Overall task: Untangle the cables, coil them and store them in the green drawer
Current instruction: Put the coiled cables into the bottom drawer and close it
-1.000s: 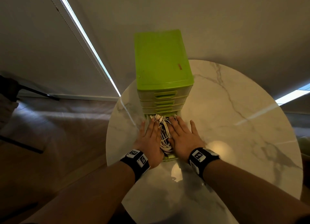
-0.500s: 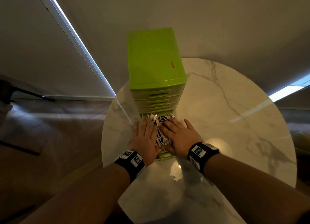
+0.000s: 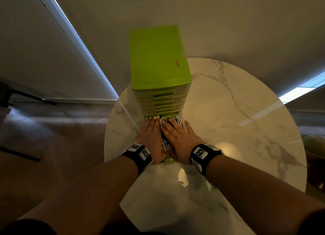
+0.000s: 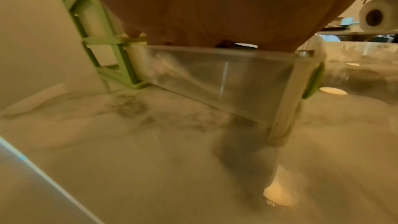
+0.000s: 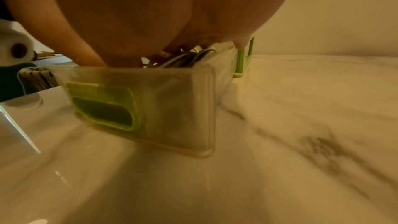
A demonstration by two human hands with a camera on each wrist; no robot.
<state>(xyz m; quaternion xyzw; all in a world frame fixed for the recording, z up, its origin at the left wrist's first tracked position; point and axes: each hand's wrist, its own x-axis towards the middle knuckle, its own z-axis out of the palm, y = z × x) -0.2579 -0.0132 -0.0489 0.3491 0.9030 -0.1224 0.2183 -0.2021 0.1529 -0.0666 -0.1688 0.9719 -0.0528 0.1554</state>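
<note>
The open drawer (image 3: 169, 160) stuck out of the bottom of the green cabinet (image 3: 158, 58), its long axis running along the 12-to-6 line from the cabinet toward the person, with the green handle (image 5: 103, 106) at the 6 o'clock end. That axis was what the next move hinged on: closing it would probably mean a push toward 12 o'clock, and neither hand was on the handle.

The white cables (image 3: 165, 143) lay piled inside the drawer, directly beneath both hands, showing only in the gap between them and at 12 o'clock just past the fingertips. The left hand (image 3: 151, 138) lay flat, fingers straight and together, pressing the pile's 9 o'clock side. The right hand (image 3: 179, 139) lay flat too, fingers spread a little, covering the 3 o'clock side, its little finger out beyond the drawer's edge. Neither hand gripped anything. Both sat about equally near the handle, heels toward it.

Loops stood above the rim (image 5: 133, 70) in the right wrist view, so I judged they could catch on the cabinet frame. The drawer rested on the marble table (image 3: 228, 111).
</note>
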